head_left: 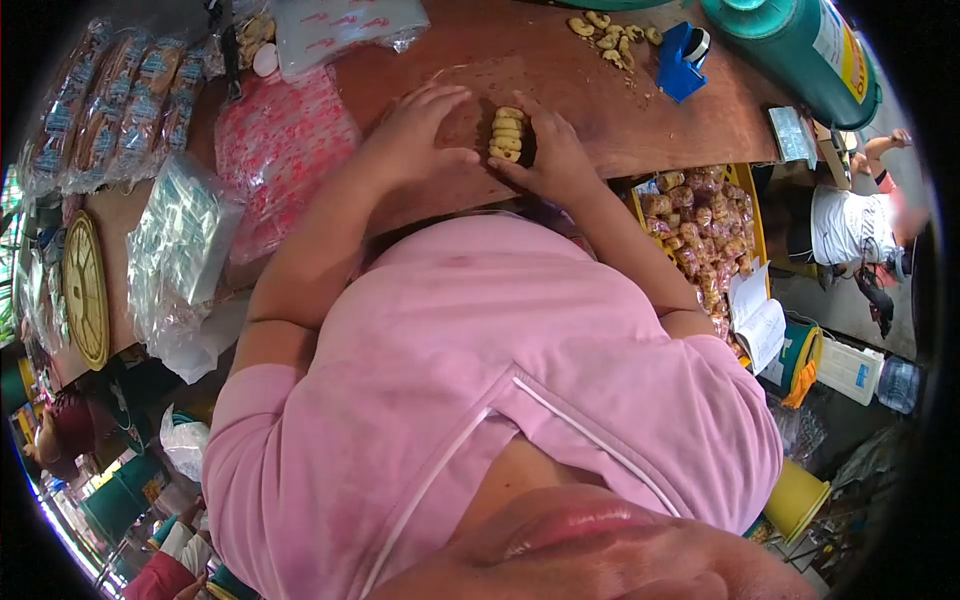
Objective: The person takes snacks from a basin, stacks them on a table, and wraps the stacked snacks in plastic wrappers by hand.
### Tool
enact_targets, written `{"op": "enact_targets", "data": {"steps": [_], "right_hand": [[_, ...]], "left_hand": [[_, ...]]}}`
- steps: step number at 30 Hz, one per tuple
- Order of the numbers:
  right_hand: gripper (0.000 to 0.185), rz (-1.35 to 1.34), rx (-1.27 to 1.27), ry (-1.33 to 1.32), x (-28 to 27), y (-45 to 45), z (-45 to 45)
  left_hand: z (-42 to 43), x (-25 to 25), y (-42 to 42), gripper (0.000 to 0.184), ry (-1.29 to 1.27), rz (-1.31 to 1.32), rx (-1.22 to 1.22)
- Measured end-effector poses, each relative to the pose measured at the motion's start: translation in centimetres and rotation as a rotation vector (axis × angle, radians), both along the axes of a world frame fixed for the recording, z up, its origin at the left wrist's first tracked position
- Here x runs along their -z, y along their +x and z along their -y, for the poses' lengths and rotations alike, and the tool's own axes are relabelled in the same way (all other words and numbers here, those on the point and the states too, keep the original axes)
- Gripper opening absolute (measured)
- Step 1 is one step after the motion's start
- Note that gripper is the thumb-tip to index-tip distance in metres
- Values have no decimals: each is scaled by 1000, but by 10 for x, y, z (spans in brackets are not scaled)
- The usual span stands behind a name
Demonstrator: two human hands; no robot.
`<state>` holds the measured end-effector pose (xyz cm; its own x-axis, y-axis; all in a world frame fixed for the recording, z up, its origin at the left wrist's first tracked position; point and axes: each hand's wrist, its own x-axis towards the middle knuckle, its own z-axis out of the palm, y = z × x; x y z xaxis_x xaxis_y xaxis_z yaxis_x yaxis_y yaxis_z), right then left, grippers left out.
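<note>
A short row of small pale-yellow cookies, pressed side by side, is on the reddish-brown tabletop between my hands. My right hand curves around the row from the right, its thumb by the near end and its fingertips by the far end. To the left, my left hand is apart from the cookies. Its fingers are spread, with nothing in them.
Loose curved cookie pieces lie at the back beside a blue tape dispenser. A crate of packed snacks stands at right. Red-printed plastic sheets, clear bags and wrapped packs lie left. Another person is at far right.
</note>
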<state>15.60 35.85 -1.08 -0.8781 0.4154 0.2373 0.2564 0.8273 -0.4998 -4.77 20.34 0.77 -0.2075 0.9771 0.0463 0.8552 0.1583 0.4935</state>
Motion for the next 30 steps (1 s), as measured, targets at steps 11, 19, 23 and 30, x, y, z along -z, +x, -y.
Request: {"op": "enact_targets", "data": {"steps": [11, 19, 23, 30], "right_hand": [[72, -49, 51, 180, -27, 33, -2], [40, 252, 327, -575, 3, 101, -3], [35, 107, 252, -777, 28, 87, -9], [29, -20, 89, -669, -16, 37, -13]], "left_hand": [[-52, 12, -2, 70, 156, 284, 421], [-61, 1, -14, 71, 100, 289, 528], [-58, -5, -17, 72, 44, 323, 527], [-60, 2, -26, 74, 74, 356, 565]]}}
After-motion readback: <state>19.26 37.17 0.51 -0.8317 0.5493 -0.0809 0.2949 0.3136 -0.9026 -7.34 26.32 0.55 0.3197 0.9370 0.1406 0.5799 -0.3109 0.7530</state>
